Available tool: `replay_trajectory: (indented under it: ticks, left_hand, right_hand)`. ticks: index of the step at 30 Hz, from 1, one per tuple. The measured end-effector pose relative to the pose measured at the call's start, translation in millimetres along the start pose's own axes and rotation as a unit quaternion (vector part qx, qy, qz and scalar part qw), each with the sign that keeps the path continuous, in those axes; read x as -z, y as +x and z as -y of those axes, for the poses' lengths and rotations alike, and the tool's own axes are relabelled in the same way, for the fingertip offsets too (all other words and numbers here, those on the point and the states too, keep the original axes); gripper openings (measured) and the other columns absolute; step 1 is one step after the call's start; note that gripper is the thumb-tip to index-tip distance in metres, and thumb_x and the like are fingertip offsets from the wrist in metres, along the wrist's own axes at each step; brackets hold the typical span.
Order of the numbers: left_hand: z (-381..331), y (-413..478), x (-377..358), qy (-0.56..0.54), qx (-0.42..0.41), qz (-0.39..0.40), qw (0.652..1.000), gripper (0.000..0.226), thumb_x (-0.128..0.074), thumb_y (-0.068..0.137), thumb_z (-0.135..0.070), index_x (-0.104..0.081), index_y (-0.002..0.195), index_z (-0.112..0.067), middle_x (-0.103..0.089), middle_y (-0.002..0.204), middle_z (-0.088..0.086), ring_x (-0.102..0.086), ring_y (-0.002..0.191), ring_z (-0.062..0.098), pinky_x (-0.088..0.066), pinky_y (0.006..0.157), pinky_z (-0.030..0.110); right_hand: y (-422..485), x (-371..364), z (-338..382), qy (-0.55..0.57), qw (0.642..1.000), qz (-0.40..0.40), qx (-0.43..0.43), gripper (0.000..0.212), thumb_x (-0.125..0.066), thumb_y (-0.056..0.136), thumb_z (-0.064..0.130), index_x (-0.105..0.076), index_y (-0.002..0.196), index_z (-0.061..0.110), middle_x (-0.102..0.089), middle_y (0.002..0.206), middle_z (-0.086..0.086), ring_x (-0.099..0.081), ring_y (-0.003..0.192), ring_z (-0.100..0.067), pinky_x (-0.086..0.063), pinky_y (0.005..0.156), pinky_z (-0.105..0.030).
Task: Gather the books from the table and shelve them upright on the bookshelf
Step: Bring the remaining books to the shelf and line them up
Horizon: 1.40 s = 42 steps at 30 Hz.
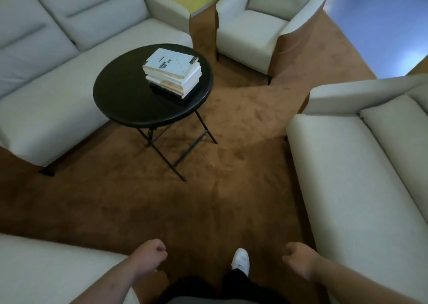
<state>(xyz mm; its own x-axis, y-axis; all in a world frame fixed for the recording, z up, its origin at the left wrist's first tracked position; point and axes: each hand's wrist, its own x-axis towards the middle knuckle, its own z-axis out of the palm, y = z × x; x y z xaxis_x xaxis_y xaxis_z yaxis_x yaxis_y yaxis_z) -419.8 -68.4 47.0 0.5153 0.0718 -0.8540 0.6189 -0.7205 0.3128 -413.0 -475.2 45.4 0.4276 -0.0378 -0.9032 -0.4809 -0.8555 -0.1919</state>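
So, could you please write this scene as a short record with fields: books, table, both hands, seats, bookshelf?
books: one stack, lying flat on the table, white cover on top
table: round, black, thin crossed legs, stands on the carpet
left hand: loosely curled, holds nothing
right hand: loosely curled, holds nothing, blurred
seats: sofa left of the table, armchair behind it
bookshelf: not in view

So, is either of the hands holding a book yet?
No, the left hand and right hand hang empty near the camera, while the books sit stacked on the round table.
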Motion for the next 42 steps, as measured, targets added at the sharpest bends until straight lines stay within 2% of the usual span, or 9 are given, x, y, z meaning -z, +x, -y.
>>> replay_trajectory:
  ticks: [3, 8, 14, 19, 24, 28, 36, 39, 42]
  left_hand:
    - [-43, 19, 19, -0.028, -0.01, -0.017, 0.999, 0.015, -0.054, 0.097, -0.025, -0.066, 0.106, -0.023, -0.064, 0.109, -0.003, -0.061, 0.1, 0.013, -0.053, 0.088, 0.03]
    - [-100, 51, 57, -0.055, -0.032, -0.029, 0.998, 0.024, -0.056, 0.095, -0.029, -0.064, 0.118, -0.027, -0.063, 0.115, -0.008, -0.059, 0.106, 0.008, -0.05, 0.093, 0.027]
    - [-142, 113, 121, -0.099, -0.04, -0.058, 0.993, 0.023, -0.056, 0.097, -0.026, -0.063, 0.12, -0.024, -0.063, 0.115, -0.006, -0.058, 0.108, 0.01, -0.046, 0.085, 0.022]
    - [-174, 158, 181, -0.143, 0.001, -0.068, 0.987, 0.023, -0.056, 0.097, -0.023, -0.066, 0.118, -0.019, -0.066, 0.109, -0.003, -0.062, 0.101, 0.011, -0.048, 0.087, 0.025]
    - [-187, 186, 231, -0.192, 0.024, -0.074, 0.978, 0.016, -0.056, 0.099, -0.025, -0.064, 0.113, -0.026, -0.066, 0.111, -0.003, -0.061, 0.103, 0.011, -0.049, 0.081, 0.026]
    - [-214, 197, 264, -0.208, 0.025, -0.11, 0.972, 0.014, -0.056, 0.099, -0.023, -0.064, 0.11, -0.027, -0.066, 0.108, -0.004, -0.062, 0.101, 0.01, -0.05, 0.083, 0.026]
    - [-282, 239, 307, -0.242, 0.047, -0.179, 0.952, 0.009, -0.055, 0.1, -0.025, -0.059, 0.1, -0.033, -0.064, 0.103, -0.009, -0.06, 0.096, 0.005, -0.047, 0.083, 0.024]
    - [-305, 251, 313, -0.308, 0.084, -0.189, 0.929, 0.014, -0.053, 0.102, -0.023, -0.06, 0.092, -0.029, -0.066, 0.107, 0.002, -0.062, 0.099, 0.014, -0.049, 0.093, 0.032]
    - [-331, 259, 316, -0.459, 0.126, -0.208, 0.854, 0.029, -0.045, 0.105, -0.032, -0.063, 0.116, -0.013, -0.062, 0.113, 0.008, -0.06, 0.108, 0.027, -0.044, 0.102, 0.041]
  right_hand:
    - [17, 57, 14, -0.012, 1.0, -0.012, 0.004, 0.008, -0.052, 0.103, 0.021, -0.059, 0.105, 0.024, -0.062, 0.113, 0.001, -0.061, 0.113, -0.017, -0.045, 0.086, -0.023]
    - [48, 135, 65, -0.027, 0.999, -0.024, 0.039, 0.026, -0.051, 0.104, 0.02, -0.061, 0.128, 0.017, -0.058, 0.112, 0.003, -0.055, 0.106, -0.013, -0.042, 0.088, -0.02]
    - [114, 206, 141, -0.031, 0.996, -0.056, 0.06, 0.018, -0.054, 0.102, 0.022, -0.063, 0.118, 0.022, -0.06, 0.104, 0.005, -0.057, 0.096, -0.011, -0.049, 0.091, -0.025]
    - [154, 269, 215, -0.069, 0.994, -0.057, 0.068, 0.03, -0.053, 0.103, 0.024, -0.06, 0.132, 0.016, -0.057, 0.106, 0.008, -0.056, 0.091, -0.005, -0.043, 0.066, -0.012]
    - [186, 320, 274, -0.068, 0.994, -0.059, 0.068, 0.018, -0.058, 0.099, 0.022, -0.071, 0.112, 0.017, -0.069, 0.107, 0.001, -0.066, 0.101, -0.015, -0.05, 0.08, -0.023]
    - [205, 367, 337, -0.103, 0.981, -0.086, 0.139, 0.02, -0.057, 0.099, 0.019, -0.07, 0.112, 0.013, -0.067, 0.108, 0.0, -0.063, 0.101, -0.015, -0.049, 0.088, -0.026]
    - [264, 457, 459, -0.199, 0.942, -0.084, 0.256, 0.02, -0.054, 0.1, 0.025, -0.068, 0.103, 0.011, -0.068, 0.101, -0.004, -0.064, 0.094, -0.019, -0.054, 0.086, -0.035]
    - [283, 494, 499, -0.241, 0.929, -0.051, 0.277, 0.015, -0.052, 0.102, 0.026, -0.066, 0.097, 0.021, -0.064, 0.095, 0.004, -0.06, 0.087, -0.01, -0.048, 0.074, -0.023]
    - [299, 518, 531, -0.252, 0.917, -0.028, 0.308, 0.02, -0.05, 0.104, 0.029, -0.067, 0.095, 0.023, -0.066, 0.095, 0.002, -0.061, 0.084, -0.009, -0.046, 0.07, -0.019]
